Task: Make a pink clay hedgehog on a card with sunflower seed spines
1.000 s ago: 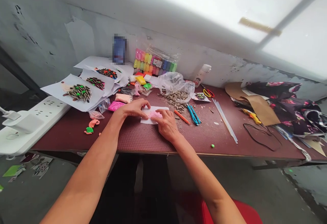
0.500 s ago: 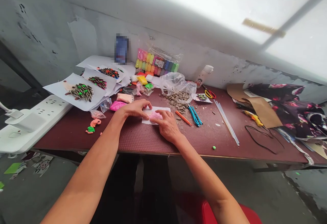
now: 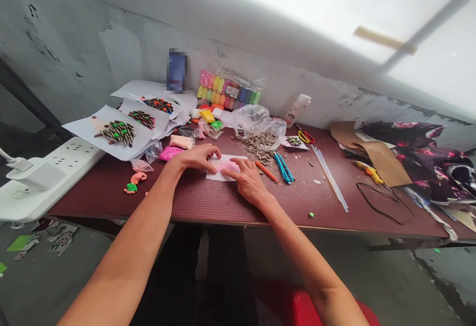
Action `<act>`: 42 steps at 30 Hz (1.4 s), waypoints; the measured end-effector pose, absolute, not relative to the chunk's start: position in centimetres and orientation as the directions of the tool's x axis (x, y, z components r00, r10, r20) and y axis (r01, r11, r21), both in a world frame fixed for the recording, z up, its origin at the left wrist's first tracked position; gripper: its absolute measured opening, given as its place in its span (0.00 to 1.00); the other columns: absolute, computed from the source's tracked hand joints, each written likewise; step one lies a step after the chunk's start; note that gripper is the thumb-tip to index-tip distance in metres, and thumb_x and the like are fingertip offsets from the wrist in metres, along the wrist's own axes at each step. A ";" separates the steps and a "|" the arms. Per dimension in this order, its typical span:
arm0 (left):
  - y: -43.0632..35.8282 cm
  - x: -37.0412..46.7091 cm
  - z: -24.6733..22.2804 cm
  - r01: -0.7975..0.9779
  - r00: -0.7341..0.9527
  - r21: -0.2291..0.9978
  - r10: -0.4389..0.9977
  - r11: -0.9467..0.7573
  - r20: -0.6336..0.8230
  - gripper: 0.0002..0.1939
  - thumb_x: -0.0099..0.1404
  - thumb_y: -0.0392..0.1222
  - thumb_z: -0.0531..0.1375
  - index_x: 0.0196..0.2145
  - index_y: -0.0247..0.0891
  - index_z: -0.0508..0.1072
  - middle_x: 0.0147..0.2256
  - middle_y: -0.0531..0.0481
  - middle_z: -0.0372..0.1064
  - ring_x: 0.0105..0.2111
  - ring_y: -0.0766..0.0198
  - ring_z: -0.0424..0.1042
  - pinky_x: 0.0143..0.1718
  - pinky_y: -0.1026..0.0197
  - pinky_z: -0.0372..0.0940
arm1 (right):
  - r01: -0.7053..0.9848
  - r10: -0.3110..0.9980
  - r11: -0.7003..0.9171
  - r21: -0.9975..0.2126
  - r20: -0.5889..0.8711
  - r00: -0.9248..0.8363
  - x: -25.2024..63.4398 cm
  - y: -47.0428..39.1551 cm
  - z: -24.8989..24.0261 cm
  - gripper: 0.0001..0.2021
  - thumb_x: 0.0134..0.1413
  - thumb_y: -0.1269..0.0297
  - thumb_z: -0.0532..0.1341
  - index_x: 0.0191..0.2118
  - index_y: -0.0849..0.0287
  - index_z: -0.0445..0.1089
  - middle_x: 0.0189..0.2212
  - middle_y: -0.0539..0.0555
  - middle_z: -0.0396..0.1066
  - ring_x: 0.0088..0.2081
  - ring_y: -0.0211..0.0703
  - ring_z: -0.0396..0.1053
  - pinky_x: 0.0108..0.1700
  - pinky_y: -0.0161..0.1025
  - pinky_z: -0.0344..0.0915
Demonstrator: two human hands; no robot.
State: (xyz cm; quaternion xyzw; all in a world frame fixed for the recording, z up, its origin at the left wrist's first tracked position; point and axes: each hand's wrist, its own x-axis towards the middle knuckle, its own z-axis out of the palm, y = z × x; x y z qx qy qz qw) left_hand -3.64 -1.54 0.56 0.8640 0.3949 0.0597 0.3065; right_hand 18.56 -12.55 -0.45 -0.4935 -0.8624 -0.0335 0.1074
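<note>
A small white card [image 3: 212, 174] lies on the dark red table, with a flat pink clay patch [image 3: 229, 166] on it. My left hand [image 3: 201, 158] rests at the card's left side, thumb and fingers apart in a curve, its tips by the pink clay. From the right, my right hand [image 3: 248, 177] touches the clay and the card's right part, fingers spread. Just beyond the hands is a heap of striped seeds [image 3: 260, 142] beside a clear plastic bag [image 3: 251, 117]. An orange pen-like tool [image 3: 267, 172] and a blue cutter [image 3: 284, 168] lie right of my right hand.
Papers with seed-covered hedgehogs [image 3: 119, 133] are stacked at the left, near a white power strip [image 3: 59, 167]. Colourful clay packs [image 3: 226, 90] lean on the wall. Scissors [image 3: 305, 135], clear sticks [image 3: 330, 180] and a yellow glue gun [image 3: 370, 171] lie to the right.
My right hand has shifted slightly to the right, and more of the pink clay shows between the hands. My left hand has hardly moved.
</note>
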 end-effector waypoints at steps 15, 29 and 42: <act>-1.5 -3.8 0.6 0.628 0.687 0.604 0.714 -0.491 -0.133 0.32 0.47 0.54 0.66 0.49 0.41 0.74 0.44 0.49 0.69 0.41 0.56 0.68 0.42 0.61 0.63 | 0.842 0.836 0.529 -0.105 0.236 -0.496 19.1 -12.9 -0.8 0.23 0.64 0.76 0.55 0.55 0.42 0.75 0.62 0.57 0.63 0.56 0.52 0.61 0.56 0.50 0.59; -1.5 -3.8 0.6 0.639 0.674 0.601 0.725 -0.480 -0.138 0.33 0.46 0.54 0.67 0.50 0.41 0.75 0.44 0.49 0.70 0.42 0.55 0.69 0.43 0.60 0.64 | 0.892 0.859 0.452 -0.026 0.284 -0.427 19.3 -13.0 -1.3 0.19 0.64 0.74 0.55 0.51 0.45 0.77 0.60 0.55 0.66 0.54 0.52 0.61 0.55 0.50 0.58; -1.6 -3.7 0.7 0.648 0.682 0.579 0.715 -0.494 -0.154 0.33 0.47 0.54 0.66 0.51 0.41 0.74 0.46 0.48 0.70 0.42 0.56 0.69 0.43 0.60 0.64 | 0.919 0.884 0.394 -0.022 0.283 -0.372 19.3 -13.2 -1.3 0.22 0.64 0.76 0.54 0.54 0.46 0.76 0.62 0.57 0.63 0.56 0.53 0.61 0.57 0.50 0.58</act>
